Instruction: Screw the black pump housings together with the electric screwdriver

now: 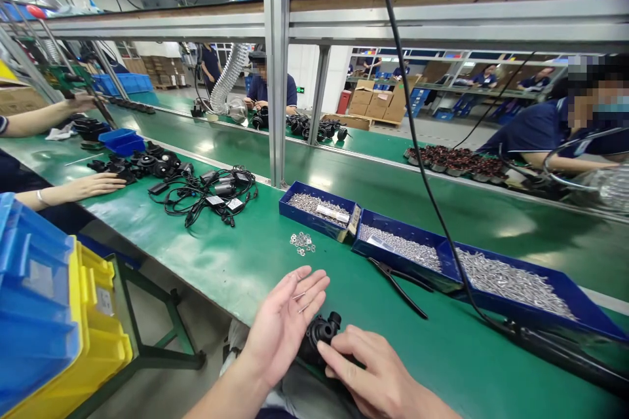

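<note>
My left hand point(287, 321) is turned palm up, its fingers nearly straight and lightly cupped. A few thin metal screws point(301, 301) lie across those fingers. Just below and to the right sits a black plastic pump housing point(322, 334) with a round port, near the table's front edge over my lap. My right hand point(368, 366) is bent over the housing, a fingertip touching its top face. Its fingers are drawn together; whatever they pinch is hidden. A small heap of metal rings or nuts point(302, 243) lies on the green table beyond my left hand.
Blue bins of screws point(515, 281) line the table's right side. Black-handled pliers point(400, 285) lie before them, and a black cable point(417, 131) hangs down. Cabled black pumps point(216, 193) lie left, beside a co-worker's hand point(86, 188). Blue and yellow crates point(98, 314) stand lower left.
</note>
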{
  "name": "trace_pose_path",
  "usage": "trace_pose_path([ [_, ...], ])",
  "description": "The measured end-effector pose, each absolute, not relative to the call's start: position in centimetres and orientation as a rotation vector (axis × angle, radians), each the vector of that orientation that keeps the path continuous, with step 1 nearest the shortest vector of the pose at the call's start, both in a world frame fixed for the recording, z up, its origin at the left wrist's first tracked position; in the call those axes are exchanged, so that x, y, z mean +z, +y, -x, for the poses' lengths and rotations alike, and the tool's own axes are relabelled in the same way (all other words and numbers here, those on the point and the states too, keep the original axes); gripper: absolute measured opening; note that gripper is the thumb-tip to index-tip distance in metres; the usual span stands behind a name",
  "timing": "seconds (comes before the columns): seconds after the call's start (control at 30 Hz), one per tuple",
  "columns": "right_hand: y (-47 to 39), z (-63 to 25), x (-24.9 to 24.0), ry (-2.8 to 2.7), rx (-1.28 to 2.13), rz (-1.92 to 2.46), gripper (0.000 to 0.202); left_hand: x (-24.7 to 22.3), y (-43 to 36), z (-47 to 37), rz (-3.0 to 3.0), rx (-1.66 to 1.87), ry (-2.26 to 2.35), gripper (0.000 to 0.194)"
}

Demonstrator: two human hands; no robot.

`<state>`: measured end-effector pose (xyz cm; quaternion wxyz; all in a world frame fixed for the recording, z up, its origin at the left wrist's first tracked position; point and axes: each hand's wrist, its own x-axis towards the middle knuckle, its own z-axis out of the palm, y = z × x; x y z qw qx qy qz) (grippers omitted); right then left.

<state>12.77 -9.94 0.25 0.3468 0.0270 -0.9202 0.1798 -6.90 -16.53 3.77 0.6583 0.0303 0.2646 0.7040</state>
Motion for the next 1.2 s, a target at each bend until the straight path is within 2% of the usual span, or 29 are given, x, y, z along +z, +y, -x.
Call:
trace_pose_path([
  [0.1, -10.1, -12.7, 0.1, -2.368, 0.485, -0.064, 0.041, 4.2, -16.8, 6.7, -0.086, 1.6, 0.587, 0.039],
  [0.27, -10.3, -12.6, 0.5, -2.274, 0.507, 0.024, 0.022, 4.1, -16.9, 6.7, -0.087, 1.606, 0.595, 0.035],
  [0.6, -9.6, -13.3, 0.5, -2.25, 0.47, 0.056, 0.029, 4.5, -17.4, 6.8, -0.113, 1.65, 0.568, 0.033],
  [0.77, -9.2, -12.2, 2.7, -2.263, 0.501, 0.132, 0.017, 4.4, -17.5, 6.1, -0.118, 1.657, 0.533, 0.036],
  [0.93, -8.3, -8.7, 6.4, -2.521, 0.499, 0.015, 0.029, 5.1, -17.2, 6.2, -0.16, 1.609, 0.541, 0.041],
  [1.1, -7.3, -6.6, 7.5, -2.685, 0.409, -0.023, 0.038, 5.9, -17.0, 6.8, -0.137, 1.599, 0.611, 0.043],
  [1.2, -6.9, -7.1, 7.5, -2.531, 0.702, -0.074, 0.035, 5.3, -17.2, 7.3, -0.084, 1.614, 0.648, 0.036],
])
